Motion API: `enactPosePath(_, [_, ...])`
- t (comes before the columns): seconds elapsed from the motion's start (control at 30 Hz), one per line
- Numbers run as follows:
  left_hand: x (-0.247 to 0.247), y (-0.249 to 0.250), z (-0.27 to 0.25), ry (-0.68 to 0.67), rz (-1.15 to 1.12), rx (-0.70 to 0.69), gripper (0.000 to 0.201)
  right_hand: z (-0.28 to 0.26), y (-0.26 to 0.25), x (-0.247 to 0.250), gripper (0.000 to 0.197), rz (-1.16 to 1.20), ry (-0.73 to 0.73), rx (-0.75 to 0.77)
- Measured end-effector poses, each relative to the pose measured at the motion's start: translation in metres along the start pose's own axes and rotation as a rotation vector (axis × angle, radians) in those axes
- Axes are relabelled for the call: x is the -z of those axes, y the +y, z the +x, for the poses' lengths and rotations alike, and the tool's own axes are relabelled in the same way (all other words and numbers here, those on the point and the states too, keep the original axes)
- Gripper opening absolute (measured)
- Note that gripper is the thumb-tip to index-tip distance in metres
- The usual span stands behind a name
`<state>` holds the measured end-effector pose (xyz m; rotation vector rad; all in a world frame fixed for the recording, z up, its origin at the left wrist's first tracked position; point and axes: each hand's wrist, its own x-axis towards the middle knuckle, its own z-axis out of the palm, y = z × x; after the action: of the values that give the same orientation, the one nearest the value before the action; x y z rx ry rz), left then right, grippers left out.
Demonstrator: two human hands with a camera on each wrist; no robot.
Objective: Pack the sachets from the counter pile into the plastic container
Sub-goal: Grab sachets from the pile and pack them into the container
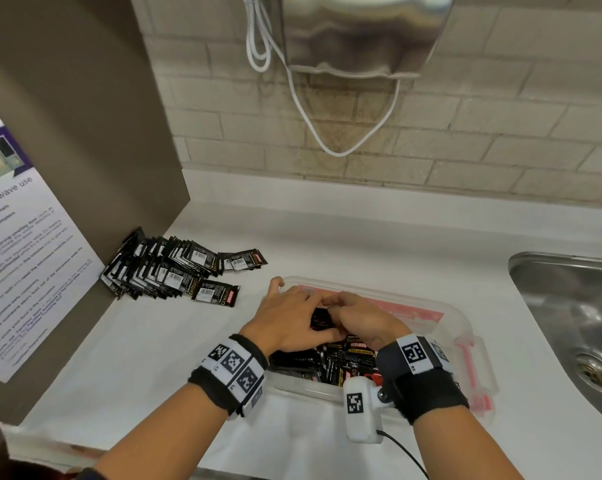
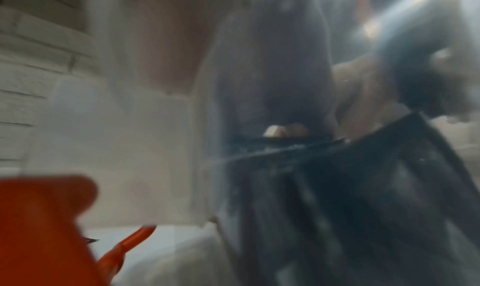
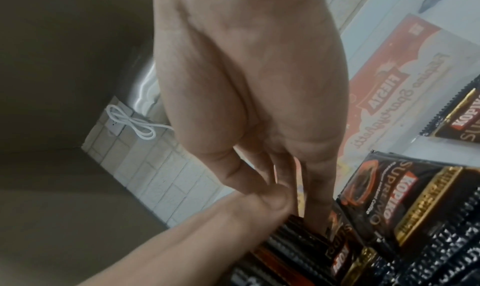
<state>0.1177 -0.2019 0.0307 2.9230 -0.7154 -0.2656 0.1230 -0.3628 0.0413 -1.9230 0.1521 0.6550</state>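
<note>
Bench: white bench [image 1: 154,341], tiled wall behind, sink [image 1: 569,306] at right edge.
Pile: loose sachets [image 1: 175,271] remain at centre left.
Container: plastic container [image 1: 462,327], lower centre, rows already packed.
Grip: I see left hand [image 1: 289,320] and right hand [image 1: 358,320] both pinching upright sachets inside.
Risk: I judge crowded rows could topple or spring out if pressed unevenly.

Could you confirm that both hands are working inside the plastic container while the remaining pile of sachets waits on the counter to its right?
Not quite: the head view shows the pile of sachets on the counter to the left of the plastic container, not its right. Both hands are indeed inside it.
</note>
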Motion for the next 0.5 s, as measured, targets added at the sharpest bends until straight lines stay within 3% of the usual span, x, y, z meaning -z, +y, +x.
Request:
enactPosePath(0.27, [-0.0047, -0.0017, 0.0002, -0.018, 0.05, 0.017, 0.096, -0.0047, -0.0044, 0.0001, 0.045, -0.046, -0.055, -0.008])
enactPosePath(0.5, [-0.0047, -0.0005, -0.0032, -0.004, 0.049, 0.016, 0.08, -0.0054, -0.0061, -0.0053, 0.037, -0.007, -0.042, -0.041])
